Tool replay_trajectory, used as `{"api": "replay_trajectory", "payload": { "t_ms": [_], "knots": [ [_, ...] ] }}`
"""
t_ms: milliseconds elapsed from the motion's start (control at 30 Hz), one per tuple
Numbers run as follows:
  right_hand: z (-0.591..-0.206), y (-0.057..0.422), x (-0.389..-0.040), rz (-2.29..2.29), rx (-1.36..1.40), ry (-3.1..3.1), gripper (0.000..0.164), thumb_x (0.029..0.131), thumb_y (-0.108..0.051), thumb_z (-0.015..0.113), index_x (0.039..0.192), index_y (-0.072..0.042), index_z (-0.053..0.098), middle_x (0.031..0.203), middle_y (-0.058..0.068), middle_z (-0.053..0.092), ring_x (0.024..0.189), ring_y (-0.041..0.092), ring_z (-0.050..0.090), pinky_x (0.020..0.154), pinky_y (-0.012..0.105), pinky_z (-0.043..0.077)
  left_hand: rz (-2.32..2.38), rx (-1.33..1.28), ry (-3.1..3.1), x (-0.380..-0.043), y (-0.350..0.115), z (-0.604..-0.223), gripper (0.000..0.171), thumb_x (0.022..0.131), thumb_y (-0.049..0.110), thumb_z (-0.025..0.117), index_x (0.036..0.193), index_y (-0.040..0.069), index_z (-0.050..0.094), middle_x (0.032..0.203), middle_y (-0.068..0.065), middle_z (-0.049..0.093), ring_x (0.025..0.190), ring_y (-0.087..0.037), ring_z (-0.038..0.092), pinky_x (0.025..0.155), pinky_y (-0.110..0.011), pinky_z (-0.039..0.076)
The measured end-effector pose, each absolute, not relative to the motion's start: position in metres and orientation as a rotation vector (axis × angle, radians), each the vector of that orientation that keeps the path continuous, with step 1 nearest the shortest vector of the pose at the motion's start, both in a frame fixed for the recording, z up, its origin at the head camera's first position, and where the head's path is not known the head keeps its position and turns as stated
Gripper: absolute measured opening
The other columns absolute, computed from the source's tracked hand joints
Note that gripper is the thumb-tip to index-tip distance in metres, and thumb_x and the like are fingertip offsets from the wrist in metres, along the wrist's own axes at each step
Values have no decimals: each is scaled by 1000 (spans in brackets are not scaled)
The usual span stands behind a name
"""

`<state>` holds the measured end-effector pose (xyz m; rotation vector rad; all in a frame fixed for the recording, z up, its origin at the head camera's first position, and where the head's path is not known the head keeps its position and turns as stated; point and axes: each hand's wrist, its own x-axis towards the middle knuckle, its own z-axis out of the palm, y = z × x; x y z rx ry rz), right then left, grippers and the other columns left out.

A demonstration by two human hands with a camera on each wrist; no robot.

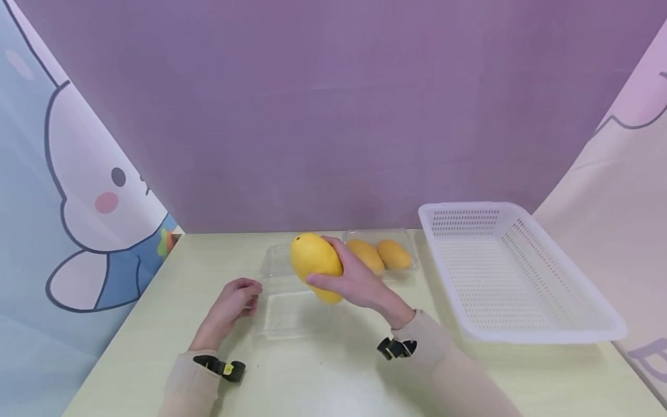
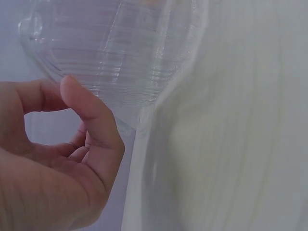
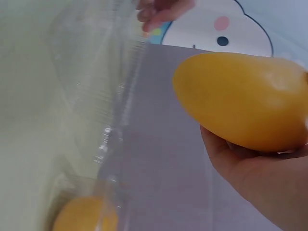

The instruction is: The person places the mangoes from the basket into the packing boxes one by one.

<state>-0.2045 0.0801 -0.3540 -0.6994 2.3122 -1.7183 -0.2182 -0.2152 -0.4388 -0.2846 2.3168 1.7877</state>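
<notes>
In my right hand (image 1: 351,278) I grip a smooth yellow mango (image 1: 311,255), raised above an opened clear plastic clamshell box (image 1: 283,335). More yellow fruit (image 1: 328,296) shows just under that hand; whether it is held too I cannot tell. The mango (image 3: 240,98) fills the right side of the right wrist view, with fingers beneath it. My left hand (image 1: 237,304) is at the box's left side, its thumb and a finger pinching the clear rim. Close up, the left hand (image 2: 72,149) has its fingertips together at the edge of the ribbed plastic (image 2: 110,57).
Behind my right hand, a second clear box (image 1: 409,234) holds orange-yellow mangoes (image 1: 394,255). A large white perforated basket (image 1: 513,335) stands at the right of the pale table (image 1: 292,388). A purple backdrop (image 1: 333,116) rises at the table's far edge.
</notes>
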Motion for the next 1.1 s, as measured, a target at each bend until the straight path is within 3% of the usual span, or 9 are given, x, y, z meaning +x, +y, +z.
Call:
{"api": "replay_trajectory", "payload": {
  "t_ms": [333, 800, 1100],
  "knots": [
    [-375, 58, -216, -1564, -635, 2374, 80, 86, -44, 78, 153, -26, 36, 124, 5, 60, 98, 21, 64, 79, 40, 56, 1767, -297, 2318, -216, -214, -438, 35, 102, 17, 54, 127, -7, 51, 102, -14, 55, 84, -23, 56, 70, -31, 53],
    [-394, 38, -221, -1252, -640, 2448, 78, 83, -48, 78, 147, -18, 46, 118, -3, 63, 97, 15, 61, 87, 38, 51, 1788, -278, 2301, -218, -210, -437, 33, 100, 15, 55, 124, -8, 53, 102, -14, 56, 82, -21, 58, 72, -29, 55],
    [-402, 24, -224, -1090, -596, 2480, 80, 83, -51, 77, 145, -16, 42, 126, 5, 62, 98, 15, 58, 89, 37, 48, 1816, -276, 2287, -214, -209, -436, 36, 100, 14, 54, 127, -9, 51, 102, -14, 57, 83, -20, 59, 72, -30, 56]
  ]
}}
